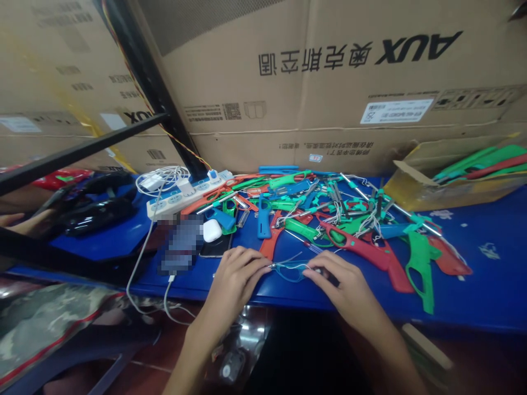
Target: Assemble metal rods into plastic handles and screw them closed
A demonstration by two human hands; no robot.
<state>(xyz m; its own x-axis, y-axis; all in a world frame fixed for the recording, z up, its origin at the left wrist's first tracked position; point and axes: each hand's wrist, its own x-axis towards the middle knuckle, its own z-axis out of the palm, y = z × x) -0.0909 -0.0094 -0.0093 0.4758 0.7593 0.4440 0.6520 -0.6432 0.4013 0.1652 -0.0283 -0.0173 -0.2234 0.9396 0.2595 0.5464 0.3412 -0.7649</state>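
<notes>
Above the front edge of the blue table, my left hand [241, 270] pinches one end of a thin white wire [288, 264], where a small shiny metal bit shows at the fingertips. The other end of this wire is pinched by my right hand [340, 277]. Something small and dark sits partly hidden under the right fingers. Just beneath the wire lies a blue plastic lighter shell [290, 272] with a loop-shaped guard. Beyond my hands spreads a heap of lighter parts, among them a red lighter shell [366, 247] and a green lighter shell [420, 269].
A white power strip [193, 192] with plugs and cables stands at the back left. Before it lie a charging phone [181, 247] and a white earphone case [212, 231]. An open carton [432, 186] of coloured shells is at right. Another person's hand [28, 233] shows far left.
</notes>
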